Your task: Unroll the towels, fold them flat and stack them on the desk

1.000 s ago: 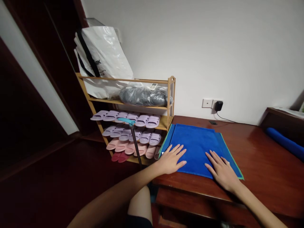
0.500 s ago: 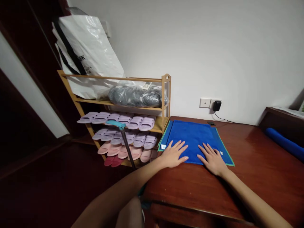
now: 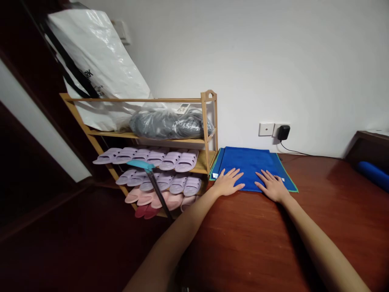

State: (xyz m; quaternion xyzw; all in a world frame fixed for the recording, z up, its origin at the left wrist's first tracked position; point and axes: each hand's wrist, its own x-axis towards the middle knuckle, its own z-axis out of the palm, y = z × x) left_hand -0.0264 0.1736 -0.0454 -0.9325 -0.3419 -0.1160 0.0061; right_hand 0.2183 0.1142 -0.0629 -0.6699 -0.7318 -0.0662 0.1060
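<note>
Flat on the brown wooden table [image 3: 243,239] lies a stack of blue cloths [image 3: 247,164] with green edging, close to the wall. My left hand [image 3: 228,182] rests palm down on the near left part of the stack, fingers spread, beside a small white label [image 3: 215,175]. On the near right part, my right hand [image 3: 271,185] lies flat with its fingers apart. Neither hand grips anything. Both palms cover bits of the cloths' near edge.
Left of the table stands a wooden shoe rack [image 3: 209,134] with several slippers [image 3: 186,161], a grey bundle in plastic [image 3: 170,123] and a white bag [image 3: 100,52]. A blue-topped pole [image 3: 141,164] leans before it. A black plug adapter [image 3: 283,132] and rolled blue cloth [image 3: 372,173] are to the right.
Both hands and the cloth stack have shifted away from me, toward the wall, leaving more bare tabletop in front. The view has also moved slightly. The hands stay flat on the cloths.
</note>
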